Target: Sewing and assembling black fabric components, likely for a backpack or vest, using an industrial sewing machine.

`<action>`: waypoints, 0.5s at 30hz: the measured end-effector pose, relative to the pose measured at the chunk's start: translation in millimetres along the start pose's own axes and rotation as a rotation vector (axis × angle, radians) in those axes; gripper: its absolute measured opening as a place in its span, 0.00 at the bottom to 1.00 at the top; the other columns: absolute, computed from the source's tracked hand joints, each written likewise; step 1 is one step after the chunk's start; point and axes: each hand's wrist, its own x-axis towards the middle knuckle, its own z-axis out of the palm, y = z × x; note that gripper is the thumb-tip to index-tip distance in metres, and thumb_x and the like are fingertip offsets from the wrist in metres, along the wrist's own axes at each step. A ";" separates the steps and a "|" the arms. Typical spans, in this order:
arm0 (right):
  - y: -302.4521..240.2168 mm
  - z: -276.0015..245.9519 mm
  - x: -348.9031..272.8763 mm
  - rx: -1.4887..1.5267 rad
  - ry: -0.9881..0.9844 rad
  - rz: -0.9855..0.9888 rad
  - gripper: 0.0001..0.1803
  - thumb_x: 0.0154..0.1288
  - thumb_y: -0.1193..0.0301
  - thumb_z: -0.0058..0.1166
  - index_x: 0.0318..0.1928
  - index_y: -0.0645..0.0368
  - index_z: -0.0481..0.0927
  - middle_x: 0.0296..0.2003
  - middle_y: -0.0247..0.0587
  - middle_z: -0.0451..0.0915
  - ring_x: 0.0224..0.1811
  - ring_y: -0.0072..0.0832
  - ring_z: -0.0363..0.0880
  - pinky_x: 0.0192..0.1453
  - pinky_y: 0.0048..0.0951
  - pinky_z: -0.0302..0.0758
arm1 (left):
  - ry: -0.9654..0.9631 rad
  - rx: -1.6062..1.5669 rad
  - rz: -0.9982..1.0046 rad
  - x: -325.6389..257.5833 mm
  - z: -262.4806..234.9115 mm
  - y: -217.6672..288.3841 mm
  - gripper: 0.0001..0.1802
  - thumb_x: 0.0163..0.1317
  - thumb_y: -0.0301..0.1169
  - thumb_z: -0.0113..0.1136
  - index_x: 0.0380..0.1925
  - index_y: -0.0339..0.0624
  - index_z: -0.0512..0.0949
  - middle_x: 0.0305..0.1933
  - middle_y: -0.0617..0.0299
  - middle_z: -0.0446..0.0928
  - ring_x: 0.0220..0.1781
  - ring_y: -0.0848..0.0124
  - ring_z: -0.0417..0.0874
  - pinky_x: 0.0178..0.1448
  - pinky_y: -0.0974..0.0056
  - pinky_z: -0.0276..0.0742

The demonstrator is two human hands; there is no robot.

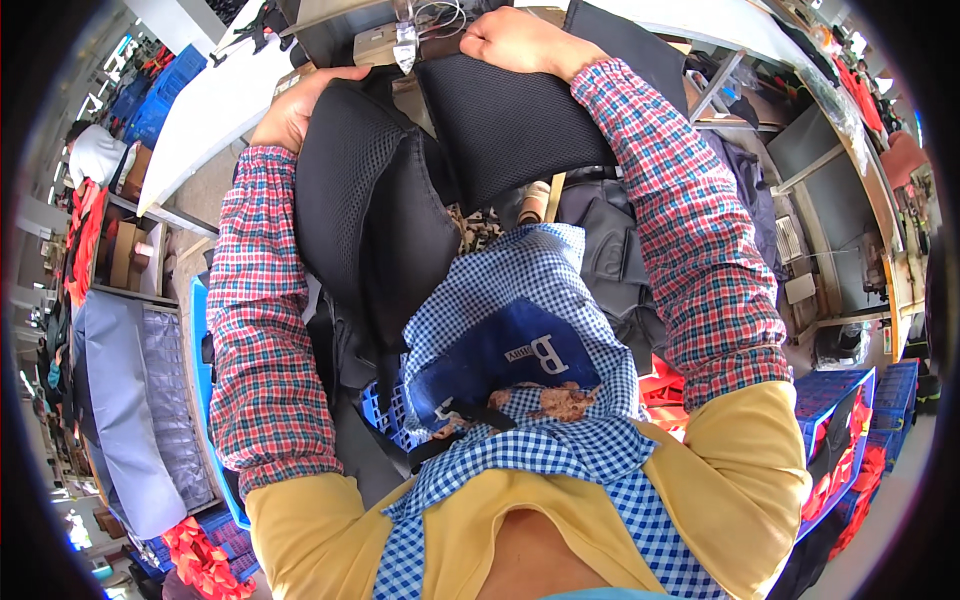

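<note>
My left hand (pixel 292 108) grips the upper left edge of a black padded mesh piece (pixel 365 170), its thumb stretched along the top and its other fingers mostly hidden. The piece bends and hangs down toward my lap, showing a stitched seam. My right hand (pixel 525 45) is closed, fingers curled, at the top edge of a flat black mesh panel (pixel 520 125). Whether the two black parts are joined is hidden. Between my hands stands the clear and metal front part of what looks like a sewing machine (pixel 405 42).
A white tabletop (pixel 215 110) extends on the left, with a blue crate (pixel 170 85) beyond it. Dark fabric (pixel 605 230) lies under my right forearm. A blue crate (pixel 830 400) with red and black pieces stands at the right. Another person (pixel 98 155) is at the far left.
</note>
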 end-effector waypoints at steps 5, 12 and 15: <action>-4.3 -2.8 -2.4 0.019 0.054 0.042 0.21 0.66 0.62 0.44 0.38 0.66 0.84 0.40 0.60 0.82 0.46 0.54 0.81 0.54 0.46 0.76 | -0.011 -0.091 -0.104 4.6 -6.7 -0.5 0.21 0.61 0.18 0.60 0.56 0.33 0.77 0.53 0.53 0.81 0.48 0.71 0.85 0.50 0.74 0.82; -6.0 -2.0 -6.0 -0.019 0.072 0.003 0.21 0.65 0.61 0.44 0.37 0.66 0.84 0.39 0.60 0.82 0.45 0.53 0.81 0.53 0.46 0.76 | 0.087 0.036 -0.069 1.2 4.8 4.1 0.17 0.63 0.21 0.60 0.53 0.32 0.79 0.50 0.52 0.82 0.46 0.70 0.86 0.46 0.73 0.84; -4.4 -6.4 -10.6 -0.035 0.064 -0.014 0.21 0.65 0.61 0.44 0.37 0.66 0.84 0.39 0.59 0.82 0.45 0.53 0.81 0.52 0.46 0.76 | 0.173 -0.216 -0.248 -2.4 17.0 20.2 0.16 0.66 0.26 0.59 0.52 0.32 0.80 0.47 0.52 0.84 0.41 0.69 0.87 0.40 0.71 0.84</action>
